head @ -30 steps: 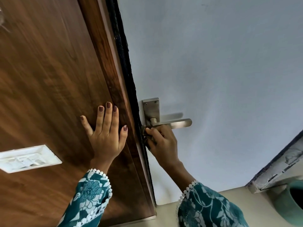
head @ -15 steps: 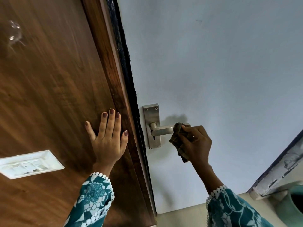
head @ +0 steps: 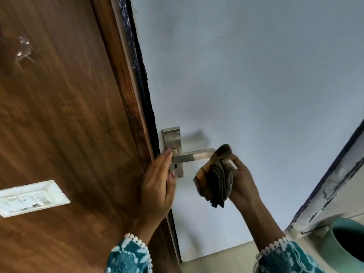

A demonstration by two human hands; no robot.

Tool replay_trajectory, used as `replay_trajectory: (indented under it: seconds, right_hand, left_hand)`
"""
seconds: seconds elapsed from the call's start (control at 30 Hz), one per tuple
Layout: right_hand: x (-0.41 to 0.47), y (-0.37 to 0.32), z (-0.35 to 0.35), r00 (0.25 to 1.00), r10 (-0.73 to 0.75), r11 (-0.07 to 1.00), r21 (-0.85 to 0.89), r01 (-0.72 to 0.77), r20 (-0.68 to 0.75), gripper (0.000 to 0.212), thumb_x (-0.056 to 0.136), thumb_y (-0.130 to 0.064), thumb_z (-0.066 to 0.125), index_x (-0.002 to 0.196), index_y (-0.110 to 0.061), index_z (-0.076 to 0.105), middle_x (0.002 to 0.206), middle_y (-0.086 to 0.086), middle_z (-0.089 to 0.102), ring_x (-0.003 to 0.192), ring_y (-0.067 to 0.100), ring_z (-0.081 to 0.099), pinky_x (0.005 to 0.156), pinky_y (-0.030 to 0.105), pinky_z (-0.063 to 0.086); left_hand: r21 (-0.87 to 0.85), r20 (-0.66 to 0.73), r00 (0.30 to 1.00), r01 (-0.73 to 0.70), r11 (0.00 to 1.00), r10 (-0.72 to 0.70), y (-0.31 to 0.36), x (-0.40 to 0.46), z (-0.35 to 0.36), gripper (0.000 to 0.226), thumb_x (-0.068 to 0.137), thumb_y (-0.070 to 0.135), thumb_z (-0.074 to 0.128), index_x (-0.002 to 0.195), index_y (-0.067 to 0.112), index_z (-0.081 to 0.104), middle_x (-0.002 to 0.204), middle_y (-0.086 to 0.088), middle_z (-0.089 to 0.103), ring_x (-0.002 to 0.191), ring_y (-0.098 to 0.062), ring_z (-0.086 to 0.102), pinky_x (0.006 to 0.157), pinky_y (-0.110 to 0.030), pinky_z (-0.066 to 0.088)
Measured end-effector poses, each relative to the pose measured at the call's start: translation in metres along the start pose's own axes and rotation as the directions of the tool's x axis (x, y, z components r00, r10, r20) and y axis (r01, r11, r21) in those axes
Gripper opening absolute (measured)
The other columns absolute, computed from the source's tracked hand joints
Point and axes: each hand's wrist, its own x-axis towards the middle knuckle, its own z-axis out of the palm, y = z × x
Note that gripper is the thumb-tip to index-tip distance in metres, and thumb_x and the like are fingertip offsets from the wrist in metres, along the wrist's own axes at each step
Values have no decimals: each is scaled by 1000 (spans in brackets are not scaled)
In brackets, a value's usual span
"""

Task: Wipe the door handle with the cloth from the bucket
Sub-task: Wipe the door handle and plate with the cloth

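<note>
A steel lever door handle (head: 192, 156) sticks out from its backplate (head: 173, 138) on the pale door. My right hand (head: 243, 183) is shut on a bunched dark brown-and-tan cloth (head: 215, 179), pressed against the free end of the lever and hiding its tip. My left hand (head: 158, 186) is open with fingers together, edge-on against the door's edge, fingertips up by the base of the lever. A teal bucket (head: 343, 245) shows partly at the lower right.
A brown wooden panel (head: 59, 115) fills the left, with a white switch plate (head: 29, 198) on it. A dark strip (head: 137, 75) runs along the door edge. A worn white frame (head: 331, 186) slants at the right above the bucket.
My left hand left the wooden panel and moved right to the door edge beside the handle. My right hand slid the cloth outward along the lever to its end.
</note>
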Motion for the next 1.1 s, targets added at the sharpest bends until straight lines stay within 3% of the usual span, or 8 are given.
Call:
replay_trajectory:
  seconds: [0.1, 0.2, 0.3, 0.43, 0.63, 0.8, 0.93, 1.1]
  right_hand:
    - [-7, 15, 10, 963, 228, 971, 35, -235, 141, 41, 76, -42, 69, 102, -10, 68, 100, 14, 63, 109, 36, 48, 110, 51, 28]
    - [-10, 22, 4, 982, 96, 995, -8, -96, 163, 90, 49, -29, 91, 126, -5, 53, 110, 22, 59, 109, 38, 53, 102, 56, 39]
    - [-13, 18, 0, 988, 85, 996, -24, -83, 127, 45, 70, -37, 71, 104, -7, 69, 103, 17, 67, 96, 30, 65, 86, 42, 54]
    - [-16, -3, -5, 981, 154, 936, -336, -106, 119, 56, 93, -49, 38, 115, -5, 64, 114, 17, 68, 108, 32, 64, 87, 37, 50]
    - [-13, -36, 27, 978, -187, 566, -803, 188, 97, 10, 80, -12, 69, 89, -12, 75, 83, 9, 76, 80, 27, 71, 70, 34, 56]
    - [-12, -42, 61, 511, -774, -10, -814, 581, 374, 27, 81, -12, 68, 105, -23, 71, 85, -22, 70, 83, -14, 63, 74, 4, 46]
    - [31, 26, 39, 407, -457, -516, -608, 604, 791, 44, 75, -1, 70, 116, -16, 67, 132, 12, 59, 124, 24, 52, 92, 33, 51]
    - [35, 44, 39, 551, -193, -665, -521, 535, 812, 47, 86, -45, 54, 122, -16, 64, 134, 9, 58, 129, 26, 49, 102, 42, 41]
  left_hand:
    - [-436, 359, 873, 469, 768, -329, 27, 2, 3, 60, 82, 71, 43, 123, 29, 56, 119, 1, 67, 112, -3, 60, 91, -19, 49]
    - [-496, 601, 704, 700, 513, -379, 21, 0, 11, 60, 68, 69, 64, 102, 20, 72, 97, -15, 72, 100, -30, 66, 83, -36, 49]
    - [-505, 573, 700, 711, 490, -427, 14, -1, 8, 52, 68, 51, 72, 92, 5, 70, 91, -31, 66, 93, -48, 61, 76, -45, 48]
    - [-449, 540, 718, 687, 572, -438, 6, 5, -2, 46, 66, 49, 73, 91, 10, 72, 86, -20, 72, 84, -36, 69, 73, -53, 55]
    - [-514, 422, 777, 630, 583, -468, 6, 23, -18, 37, 80, 41, 70, 108, 18, 65, 94, 0, 75, 91, -13, 71, 70, -20, 55]
    - [-503, -128, 933, 231, 833, -336, 1, 32, -45, 21, 92, 31, 49, 104, 21, 64, 89, -1, 74, 71, -14, 71, 64, -23, 56]
    - [-352, -278, 927, 144, 925, -250, -6, 40, -50, 23, 96, 25, 47, 105, 12, 63, 78, 3, 72, 67, -9, 70, 61, -28, 57]
    - [-151, -344, 927, 100, 983, -148, -17, 41, -52, 30, 96, 20, 47, 104, -1, 67, 80, -5, 72, 67, -9, 68, 56, -28, 56]
